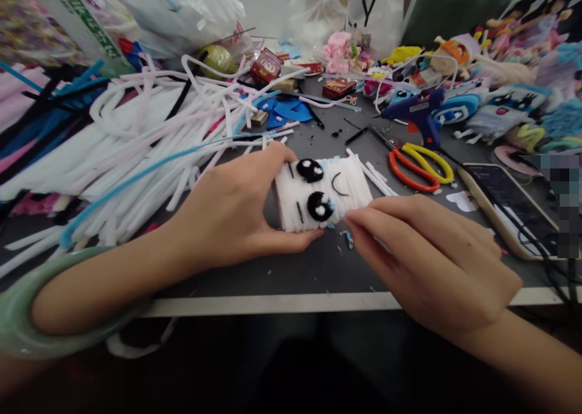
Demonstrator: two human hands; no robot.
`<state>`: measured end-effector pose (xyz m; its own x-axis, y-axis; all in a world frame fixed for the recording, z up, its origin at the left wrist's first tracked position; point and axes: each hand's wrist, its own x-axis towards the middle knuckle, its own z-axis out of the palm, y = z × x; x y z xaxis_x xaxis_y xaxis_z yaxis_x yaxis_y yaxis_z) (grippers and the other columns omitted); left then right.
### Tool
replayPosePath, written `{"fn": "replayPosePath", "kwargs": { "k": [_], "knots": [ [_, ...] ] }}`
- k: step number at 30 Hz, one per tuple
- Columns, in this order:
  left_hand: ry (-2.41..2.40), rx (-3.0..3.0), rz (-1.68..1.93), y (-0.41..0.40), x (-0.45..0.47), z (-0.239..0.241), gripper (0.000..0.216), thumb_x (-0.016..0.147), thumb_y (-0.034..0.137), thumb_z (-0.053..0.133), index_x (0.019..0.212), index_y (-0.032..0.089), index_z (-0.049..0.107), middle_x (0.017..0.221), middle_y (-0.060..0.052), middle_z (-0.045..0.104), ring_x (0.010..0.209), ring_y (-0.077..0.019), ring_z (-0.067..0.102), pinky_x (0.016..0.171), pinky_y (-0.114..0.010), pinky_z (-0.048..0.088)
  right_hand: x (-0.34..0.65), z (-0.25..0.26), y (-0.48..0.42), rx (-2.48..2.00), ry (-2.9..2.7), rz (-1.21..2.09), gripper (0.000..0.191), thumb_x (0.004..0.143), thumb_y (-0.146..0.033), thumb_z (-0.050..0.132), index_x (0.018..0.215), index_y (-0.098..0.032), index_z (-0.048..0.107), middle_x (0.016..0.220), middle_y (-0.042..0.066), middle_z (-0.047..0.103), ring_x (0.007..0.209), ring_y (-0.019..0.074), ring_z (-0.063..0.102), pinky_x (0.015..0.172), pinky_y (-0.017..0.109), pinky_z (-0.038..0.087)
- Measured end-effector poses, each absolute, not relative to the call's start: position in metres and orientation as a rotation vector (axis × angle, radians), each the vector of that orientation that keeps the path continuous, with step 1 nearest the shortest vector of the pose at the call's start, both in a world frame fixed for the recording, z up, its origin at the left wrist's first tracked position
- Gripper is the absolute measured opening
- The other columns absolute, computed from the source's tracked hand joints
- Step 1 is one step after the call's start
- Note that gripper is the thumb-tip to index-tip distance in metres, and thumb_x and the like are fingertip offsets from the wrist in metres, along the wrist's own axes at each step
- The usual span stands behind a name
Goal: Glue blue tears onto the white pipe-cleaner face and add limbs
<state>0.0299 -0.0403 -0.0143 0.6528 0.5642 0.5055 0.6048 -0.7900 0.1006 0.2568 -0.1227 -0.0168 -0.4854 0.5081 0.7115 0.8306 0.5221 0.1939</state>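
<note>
A white fuzzy pipe-cleaner block (324,190) with black eyes, short brow lines and a curved mouth is held above the dark table, its face turned sideways toward me. My left hand (231,208) grips its left end between thumb and fingers; a pale green bangle circles that wrist. At the block's lower right edge, my right hand (427,250) has thumb and forefinger pinched together, close against the white surface. Whatever is between those fingertips is hidden or too small to name. Light blue bits show near one eye and on the table below.
White pipe cleaners (150,135) heap on the left, with a long blue one (154,170) across them. Scissors (421,165), a blue glue gun (416,114) and a phone (509,208) lie at right. Small boxes (266,65), finished dolls (513,108) and plastic bags (177,14) crowd behind.
</note>
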Motion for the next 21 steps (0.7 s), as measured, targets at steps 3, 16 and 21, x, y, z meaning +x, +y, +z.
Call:
{"fn": "replayPosePath", "kwargs": {
  "k": [3,16,21],
  "knots": [
    [-0.979,-2.774,-0.796,-0.0412,0.0295,-0.0136,0.054,0.082,0.056,0.066,0.113,0.014,0.054,0.088,-0.002,0.066,0.077,-0.0185,0.065,0.065,-0.027,0.042,0.2559,-0.0172,-0.1217,-1.065,-2.160,-0.736,0.009,0.093,-0.013,0.066,0.099,-0.014,0.072,0.089,0.005,0.077,0.074,0.0145,0.070,0.063,0.027,0.052],
    [-1.017,-2.785,-0.780,-0.0419,0.0312,-0.0128,0.050,0.085,0.057,0.063,0.113,0.016,0.054,0.090,-0.002,0.067,0.078,-0.0201,0.067,0.065,-0.029,0.044,0.2531,-0.0196,-0.1204,-1.020,-2.166,-0.696,0.012,0.090,-0.009,0.067,0.101,-0.010,0.072,0.090,0.007,0.076,0.072,0.0169,0.068,0.059,0.030,0.049],
    [-0.995,-2.794,-0.794,-0.0415,0.0310,-0.0133,0.049,0.086,0.057,0.059,0.112,0.016,0.054,0.090,-0.002,0.067,0.078,-0.0204,0.067,0.065,-0.030,0.044,0.2529,-0.0198,-0.1207,-1.007,-2.176,-0.667,0.012,0.089,-0.008,0.068,0.099,-0.009,0.072,0.089,0.008,0.076,0.072,0.0176,0.069,0.059,0.030,0.050]
  ]
}}
